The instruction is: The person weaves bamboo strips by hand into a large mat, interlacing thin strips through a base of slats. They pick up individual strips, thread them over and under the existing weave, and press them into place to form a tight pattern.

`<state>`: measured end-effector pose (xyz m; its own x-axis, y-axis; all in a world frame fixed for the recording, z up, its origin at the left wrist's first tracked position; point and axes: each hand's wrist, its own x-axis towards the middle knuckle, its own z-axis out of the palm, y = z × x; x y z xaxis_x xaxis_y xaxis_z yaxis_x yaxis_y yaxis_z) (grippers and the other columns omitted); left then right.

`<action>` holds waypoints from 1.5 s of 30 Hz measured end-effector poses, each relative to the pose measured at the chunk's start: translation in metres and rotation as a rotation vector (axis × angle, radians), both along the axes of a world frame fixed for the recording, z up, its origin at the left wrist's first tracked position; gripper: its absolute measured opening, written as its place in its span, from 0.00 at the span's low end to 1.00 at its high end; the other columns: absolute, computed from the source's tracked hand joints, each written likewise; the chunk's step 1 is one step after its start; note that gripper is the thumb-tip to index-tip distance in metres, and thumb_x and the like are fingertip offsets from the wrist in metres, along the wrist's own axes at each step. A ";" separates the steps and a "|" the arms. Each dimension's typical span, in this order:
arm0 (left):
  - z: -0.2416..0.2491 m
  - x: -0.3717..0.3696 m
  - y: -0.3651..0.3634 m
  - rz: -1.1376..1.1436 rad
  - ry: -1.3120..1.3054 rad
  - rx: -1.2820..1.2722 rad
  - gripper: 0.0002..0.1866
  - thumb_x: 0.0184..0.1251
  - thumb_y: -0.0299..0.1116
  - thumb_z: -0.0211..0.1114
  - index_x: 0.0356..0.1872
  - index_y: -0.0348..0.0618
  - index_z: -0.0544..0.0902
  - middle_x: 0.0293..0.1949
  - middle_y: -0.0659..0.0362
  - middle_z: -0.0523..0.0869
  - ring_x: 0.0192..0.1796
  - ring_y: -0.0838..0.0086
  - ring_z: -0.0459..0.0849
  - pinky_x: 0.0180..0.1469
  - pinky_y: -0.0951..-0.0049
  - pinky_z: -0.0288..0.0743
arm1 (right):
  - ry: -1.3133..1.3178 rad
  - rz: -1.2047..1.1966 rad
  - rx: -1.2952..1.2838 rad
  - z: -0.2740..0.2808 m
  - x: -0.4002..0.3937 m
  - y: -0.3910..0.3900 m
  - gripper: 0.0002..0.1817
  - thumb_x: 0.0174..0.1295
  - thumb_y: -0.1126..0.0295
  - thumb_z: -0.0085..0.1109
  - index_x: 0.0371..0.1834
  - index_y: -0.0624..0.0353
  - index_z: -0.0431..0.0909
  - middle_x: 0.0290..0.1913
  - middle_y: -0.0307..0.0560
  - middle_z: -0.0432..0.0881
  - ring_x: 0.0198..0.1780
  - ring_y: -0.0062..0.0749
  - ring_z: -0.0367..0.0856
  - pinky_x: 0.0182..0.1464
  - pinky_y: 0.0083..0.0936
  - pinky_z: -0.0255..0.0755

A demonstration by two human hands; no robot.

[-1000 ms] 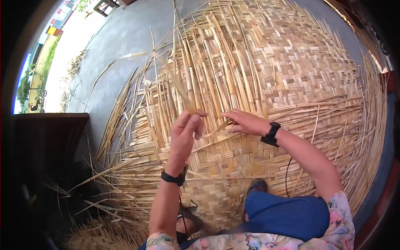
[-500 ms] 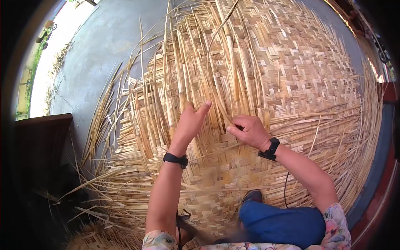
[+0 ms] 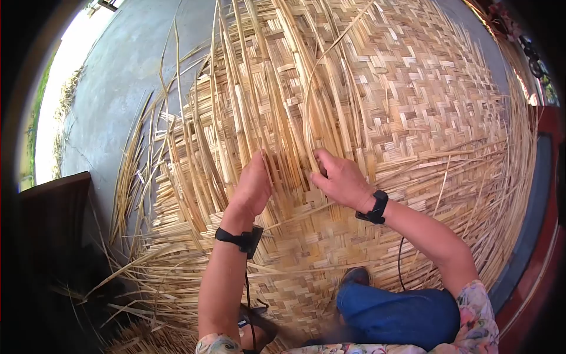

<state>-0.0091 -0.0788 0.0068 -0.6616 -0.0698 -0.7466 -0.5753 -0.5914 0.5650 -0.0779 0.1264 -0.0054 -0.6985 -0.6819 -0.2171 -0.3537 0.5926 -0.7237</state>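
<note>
grey floor; dark brown furniture, left; sunlit strip, upper left; reddish surface, far right

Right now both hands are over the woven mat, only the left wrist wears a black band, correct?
Band count is wrong: the head view shows a right wrist band besides the left wrist band. The left hand and right hand are over the woven mat.

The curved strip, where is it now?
At the head view's upper centre, the curved strip arcs over the woven mat, up from the right hand.
</note>
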 end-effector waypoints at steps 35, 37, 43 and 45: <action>-0.042 0.142 -0.024 0.580 0.215 -0.416 0.15 0.71 0.29 0.69 0.46 0.30 0.74 0.41 0.46 0.85 0.40 0.60 0.90 0.40 0.69 0.91 | 0.062 0.281 0.215 0.003 0.047 0.041 0.34 0.71 0.67 0.53 0.78 0.58 0.53 0.28 0.59 0.81 0.28 0.56 0.81 0.33 0.48 0.74; -0.044 0.144 -0.037 0.532 0.178 -0.389 0.14 0.70 0.30 0.70 0.45 0.32 0.75 0.39 0.49 0.85 0.38 0.63 0.90 0.38 0.70 0.90 | 0.032 0.370 0.322 -0.007 0.055 0.052 0.41 0.70 0.68 0.53 0.83 0.59 0.43 0.29 0.60 0.82 0.29 0.57 0.81 0.32 0.48 0.74; -0.062 0.151 -0.060 0.501 0.148 -0.316 0.11 0.69 0.26 0.71 0.43 0.36 0.75 0.36 0.54 0.85 0.33 0.69 0.87 0.31 0.76 0.83 | 0.030 0.400 0.309 -0.014 0.053 0.053 0.44 0.69 0.70 0.53 0.83 0.63 0.38 0.30 0.61 0.82 0.30 0.57 0.82 0.33 0.48 0.75; -0.078 0.151 -0.065 0.530 0.189 -0.351 0.11 0.69 0.25 0.71 0.41 0.37 0.75 0.35 0.54 0.84 0.32 0.70 0.87 0.28 0.77 0.80 | 0.022 0.402 0.304 -0.017 0.053 0.053 0.45 0.68 0.71 0.53 0.83 0.63 0.37 0.30 0.61 0.82 0.31 0.56 0.82 0.34 0.48 0.75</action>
